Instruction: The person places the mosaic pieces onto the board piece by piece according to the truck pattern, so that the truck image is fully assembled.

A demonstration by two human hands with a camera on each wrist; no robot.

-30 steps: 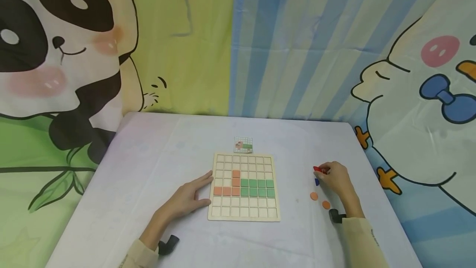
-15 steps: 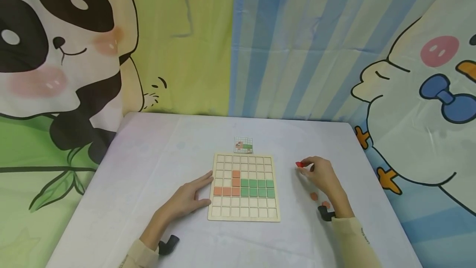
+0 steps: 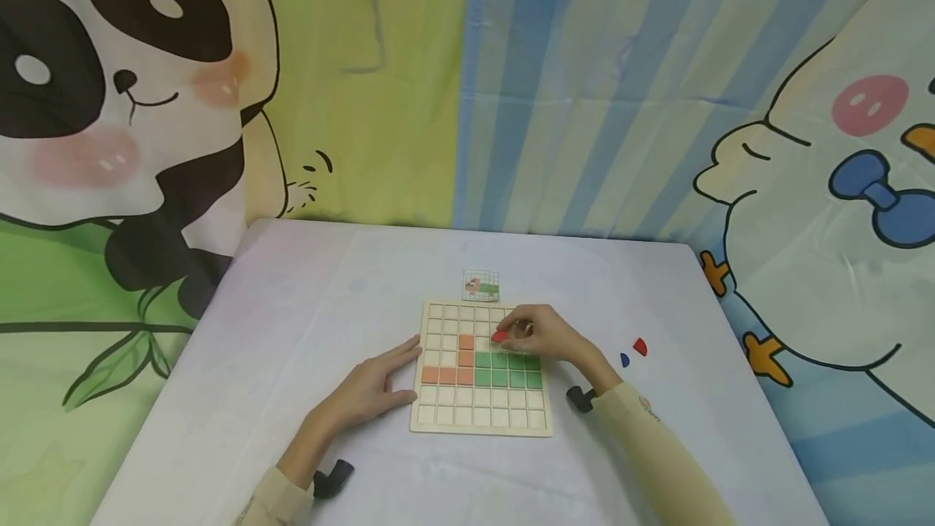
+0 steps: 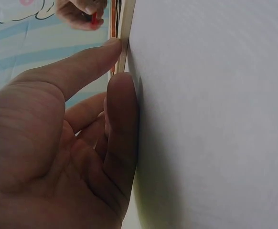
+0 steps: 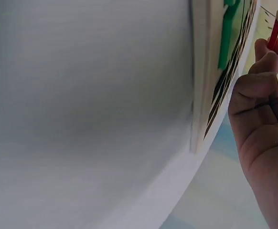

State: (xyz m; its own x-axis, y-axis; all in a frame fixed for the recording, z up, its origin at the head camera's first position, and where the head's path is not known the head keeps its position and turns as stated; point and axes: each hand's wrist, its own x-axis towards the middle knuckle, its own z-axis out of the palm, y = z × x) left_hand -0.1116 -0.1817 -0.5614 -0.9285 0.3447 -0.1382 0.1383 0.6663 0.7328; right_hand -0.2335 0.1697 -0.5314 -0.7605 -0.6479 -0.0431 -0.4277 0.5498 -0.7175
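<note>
The right hand pinches a small flat red piece between thumb and fingers, over the upper right part of the wooden grid board. In the right wrist view this red piece shows edge-on, above the board's surface. Straight fingers of the left hand touch the board's left edge; the left wrist view has its thumb and fingertips right at the wooden rim. On the grid lie orange squares in an angled row, and beside them two rows of green squares, partly covered by the right hand.
Behind the board lies a small printed card with a gridded picture. To the right sit a red fan-shaped piece and a small blue piece. A black wrist mount juts from the right wrist, another from the left.
The right hand has picked up a red piece and carried it left over the board. The orange discs on the right are now hidden by the right sleeve. The left hand stays put.
</note>
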